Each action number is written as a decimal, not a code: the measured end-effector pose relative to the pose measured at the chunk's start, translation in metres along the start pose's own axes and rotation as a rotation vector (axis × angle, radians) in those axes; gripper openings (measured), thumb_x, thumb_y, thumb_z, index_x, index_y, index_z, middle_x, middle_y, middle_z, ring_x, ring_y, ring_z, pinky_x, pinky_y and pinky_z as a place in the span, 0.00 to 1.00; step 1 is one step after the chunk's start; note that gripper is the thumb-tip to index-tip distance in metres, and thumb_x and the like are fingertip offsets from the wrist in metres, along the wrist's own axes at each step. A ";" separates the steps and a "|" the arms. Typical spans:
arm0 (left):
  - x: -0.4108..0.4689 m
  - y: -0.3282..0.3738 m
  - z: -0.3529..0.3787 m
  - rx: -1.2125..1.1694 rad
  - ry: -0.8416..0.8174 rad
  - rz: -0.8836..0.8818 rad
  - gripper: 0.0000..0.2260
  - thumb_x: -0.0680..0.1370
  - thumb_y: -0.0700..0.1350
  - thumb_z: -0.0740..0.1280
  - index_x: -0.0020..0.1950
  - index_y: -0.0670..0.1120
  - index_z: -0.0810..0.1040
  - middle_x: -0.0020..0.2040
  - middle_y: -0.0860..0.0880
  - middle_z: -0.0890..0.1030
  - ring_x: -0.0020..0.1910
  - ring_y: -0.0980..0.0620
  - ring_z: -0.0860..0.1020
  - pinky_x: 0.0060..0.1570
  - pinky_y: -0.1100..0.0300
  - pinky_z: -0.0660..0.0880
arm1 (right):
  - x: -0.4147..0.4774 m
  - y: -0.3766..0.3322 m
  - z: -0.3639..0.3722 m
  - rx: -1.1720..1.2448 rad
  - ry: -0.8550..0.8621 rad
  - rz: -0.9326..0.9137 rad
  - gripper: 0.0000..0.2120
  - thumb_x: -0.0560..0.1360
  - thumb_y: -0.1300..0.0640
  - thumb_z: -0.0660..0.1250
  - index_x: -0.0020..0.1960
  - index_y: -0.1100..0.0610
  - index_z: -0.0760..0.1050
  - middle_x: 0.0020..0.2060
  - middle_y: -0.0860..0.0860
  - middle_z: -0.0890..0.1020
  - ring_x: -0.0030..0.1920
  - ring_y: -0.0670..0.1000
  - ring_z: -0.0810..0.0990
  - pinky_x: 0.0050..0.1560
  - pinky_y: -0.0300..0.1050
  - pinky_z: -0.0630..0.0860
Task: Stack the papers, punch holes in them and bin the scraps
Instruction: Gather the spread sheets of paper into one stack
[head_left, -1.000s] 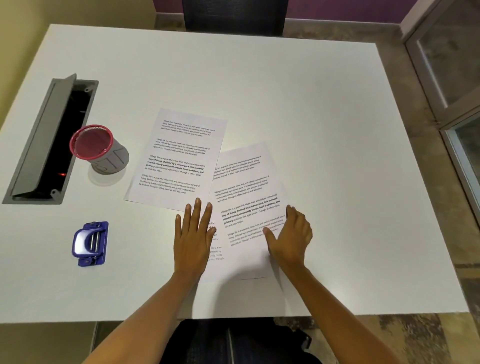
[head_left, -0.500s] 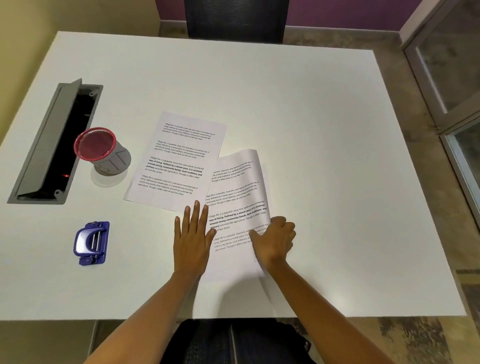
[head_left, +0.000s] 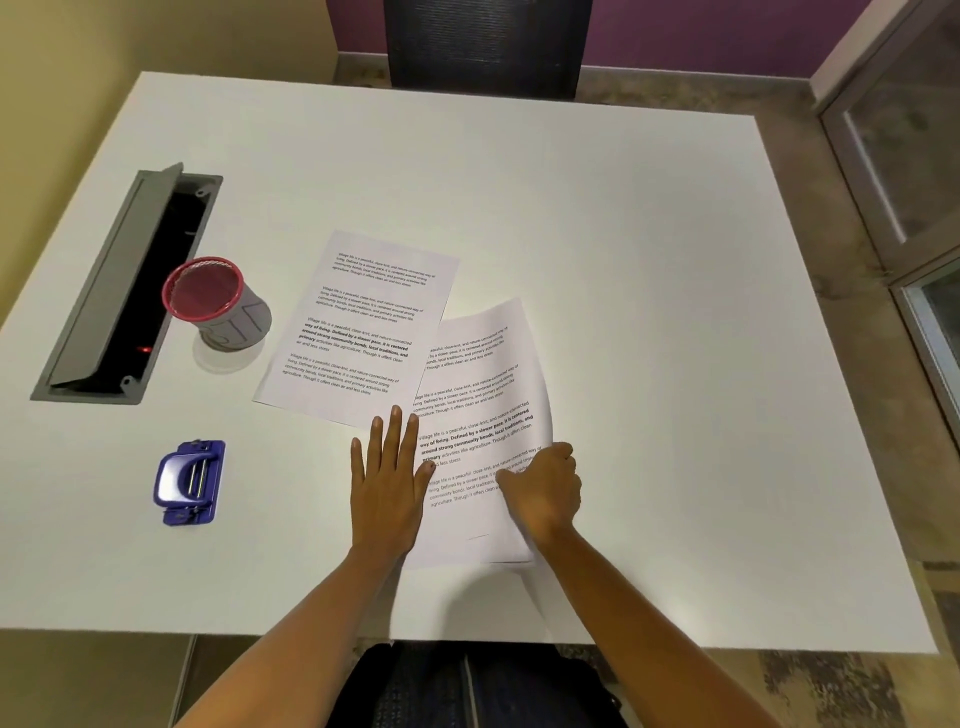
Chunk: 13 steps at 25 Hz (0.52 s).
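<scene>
The right edge of the near sheet has risen, pinched by the right hand; light and limp, it is best gripped at that edge while the spread left hand pins its left side.

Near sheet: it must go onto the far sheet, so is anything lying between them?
Only the left hand, flat at their overlap, fingertips at the near edge of the far sheet; the right hand holds the near sheet.

The single wide-angle head camera looks forward and steeply down over the table from its near edge. The left hand and right hand lie close below it; the far chair sits at the top.
</scene>
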<state>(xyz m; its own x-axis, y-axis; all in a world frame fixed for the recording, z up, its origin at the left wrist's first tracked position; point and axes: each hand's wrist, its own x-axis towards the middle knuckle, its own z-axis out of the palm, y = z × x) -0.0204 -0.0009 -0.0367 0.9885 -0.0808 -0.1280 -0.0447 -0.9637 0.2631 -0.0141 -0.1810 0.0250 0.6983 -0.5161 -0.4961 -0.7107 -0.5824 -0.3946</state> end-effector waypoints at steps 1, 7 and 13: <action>0.000 0.000 0.001 -0.004 0.000 -0.003 0.28 0.82 0.58 0.43 0.80 0.50 0.49 0.81 0.49 0.47 0.80 0.47 0.44 0.78 0.44 0.45 | 0.000 0.001 0.000 0.001 -0.004 0.001 0.28 0.66 0.51 0.74 0.58 0.63 0.67 0.56 0.58 0.78 0.56 0.61 0.78 0.54 0.52 0.79; 0.001 0.003 0.003 -0.001 -0.007 -0.030 0.27 0.82 0.58 0.43 0.80 0.50 0.48 0.81 0.50 0.47 0.80 0.47 0.44 0.78 0.43 0.45 | 0.010 0.003 -0.010 0.259 -0.078 -0.007 0.33 0.64 0.47 0.78 0.61 0.59 0.66 0.57 0.56 0.75 0.57 0.58 0.77 0.57 0.54 0.78; 0.002 0.009 0.000 0.012 -0.023 -0.054 0.29 0.81 0.59 0.40 0.80 0.49 0.49 0.81 0.48 0.47 0.80 0.45 0.44 0.78 0.42 0.45 | 0.025 0.002 -0.027 0.682 -0.298 0.087 0.28 0.68 0.46 0.76 0.61 0.58 0.72 0.55 0.55 0.82 0.53 0.57 0.82 0.58 0.58 0.79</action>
<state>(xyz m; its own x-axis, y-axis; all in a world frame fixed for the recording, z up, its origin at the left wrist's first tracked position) -0.0192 -0.0093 -0.0346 0.9859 -0.0342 -0.1640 0.0068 -0.9699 0.2434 0.0045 -0.2121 0.0329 0.6532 -0.2945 -0.6976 -0.7254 0.0211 -0.6881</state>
